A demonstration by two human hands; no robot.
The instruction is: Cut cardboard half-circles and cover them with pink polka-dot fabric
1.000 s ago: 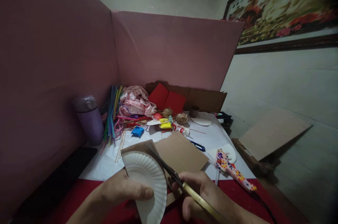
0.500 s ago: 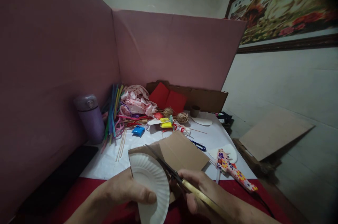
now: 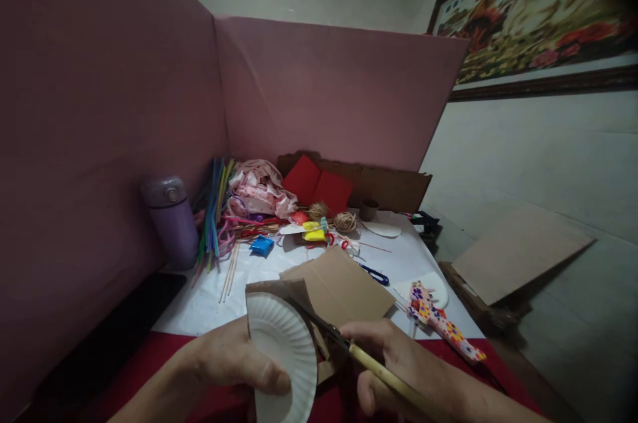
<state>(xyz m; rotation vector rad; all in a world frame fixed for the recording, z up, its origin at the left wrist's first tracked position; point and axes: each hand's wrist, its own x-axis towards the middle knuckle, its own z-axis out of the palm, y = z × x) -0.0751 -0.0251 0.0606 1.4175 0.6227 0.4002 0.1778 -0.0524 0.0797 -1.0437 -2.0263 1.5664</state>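
My left hand (image 3: 234,360) grips a white paper plate (image 3: 279,350) held against a piece of brown cardboard (image 3: 279,288), thumb pressed on the plate's face. My right hand (image 3: 393,360) is closed round the brass-coloured handles of a pair of scissors (image 3: 343,343). The dark blades point up and left along the plate's right edge, into the cardboard behind it. Both hands hover over the red cloth (image 3: 209,403) at the near edge of the table.
A larger cardboard sheet (image 3: 343,286) lies on the white table cover (image 3: 399,257). Behind are a purple flask (image 3: 172,220), coloured straws (image 3: 214,210), twine balls (image 3: 343,221), red paper (image 3: 316,187), a spotted glue gun (image 3: 438,320), small blue scissors (image 3: 373,275). Pink boards wall the left and back.
The plate and the cardboard behind it have turned in my left hand and shifted slightly right. The scissor blades have closed further and sit lower along the plate's edge.
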